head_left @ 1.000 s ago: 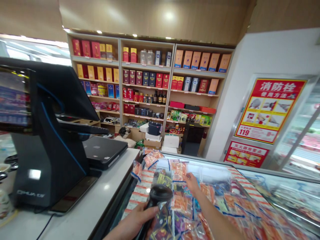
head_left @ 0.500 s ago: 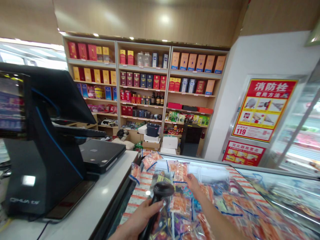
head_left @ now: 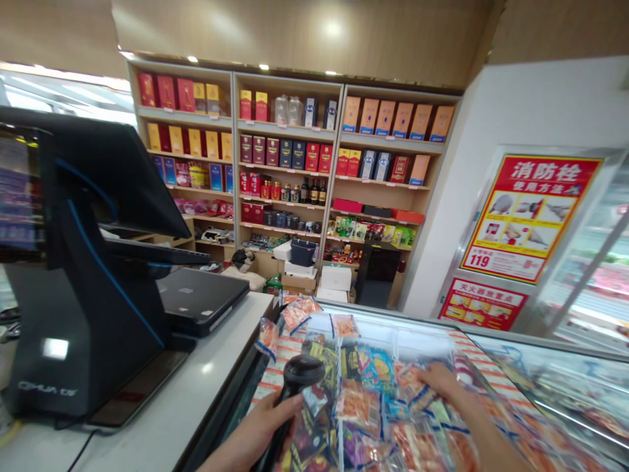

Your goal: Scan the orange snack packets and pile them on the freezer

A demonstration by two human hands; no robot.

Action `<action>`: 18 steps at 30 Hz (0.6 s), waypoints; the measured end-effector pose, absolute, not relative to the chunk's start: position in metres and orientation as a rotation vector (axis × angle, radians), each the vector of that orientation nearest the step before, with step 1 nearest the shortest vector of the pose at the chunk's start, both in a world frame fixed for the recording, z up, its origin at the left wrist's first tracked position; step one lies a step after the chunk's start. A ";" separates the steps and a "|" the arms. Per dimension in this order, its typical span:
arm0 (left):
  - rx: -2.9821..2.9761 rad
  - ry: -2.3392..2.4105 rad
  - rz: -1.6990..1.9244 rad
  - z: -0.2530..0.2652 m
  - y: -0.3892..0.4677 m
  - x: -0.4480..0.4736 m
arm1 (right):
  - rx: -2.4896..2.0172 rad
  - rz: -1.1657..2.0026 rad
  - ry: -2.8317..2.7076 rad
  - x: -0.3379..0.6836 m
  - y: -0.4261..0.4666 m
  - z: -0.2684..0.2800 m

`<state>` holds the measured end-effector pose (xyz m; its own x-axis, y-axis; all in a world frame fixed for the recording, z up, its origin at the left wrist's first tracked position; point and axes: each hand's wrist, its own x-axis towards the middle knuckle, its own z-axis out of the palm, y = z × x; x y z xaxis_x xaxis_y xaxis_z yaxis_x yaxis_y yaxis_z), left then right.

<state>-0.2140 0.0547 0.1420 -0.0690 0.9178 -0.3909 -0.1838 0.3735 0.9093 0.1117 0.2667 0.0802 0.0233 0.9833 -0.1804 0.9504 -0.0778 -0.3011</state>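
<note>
My left hand (head_left: 268,416) is closed round the handle of a black barcode scanner (head_left: 302,370), its head pointing up and forward over the glass top of a freezer. My right hand (head_left: 442,381) reaches over the same glass, its fingers closed at the edge of a clear packet of orange-pink food (head_left: 411,383) with blue edging. Similar packets lie around it, among them one in the middle (head_left: 358,403) and a lone one farther back (head_left: 344,326). Colourful bags, including a bright blue one (head_left: 376,367), show beside them.
On the left, a black point-of-sale terminal (head_left: 88,295) and a dark, flat-topped device (head_left: 201,298) stand on a white counter (head_left: 196,387). More packets (head_left: 299,313) lie at the freezer's back left corner. Shelves of boxed bottles (head_left: 285,154) line the wall behind.
My right hand has moved right and slightly nearer, and a packet that was under it at the back has left that spot. The scanner has shifted slightly left.
</note>
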 end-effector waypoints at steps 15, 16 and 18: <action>0.740 1.207 1.026 0.137 0.063 -0.201 | -1.799 0.731 -2.170 0.084 0.205 0.069; 0.735 1.211 1.027 0.138 0.062 -0.202 | -1.762 0.822 -2.218 0.080 0.202 0.068; 0.722 1.229 1.034 0.140 0.058 -0.205 | -1.678 1.071 -2.254 0.072 0.196 0.068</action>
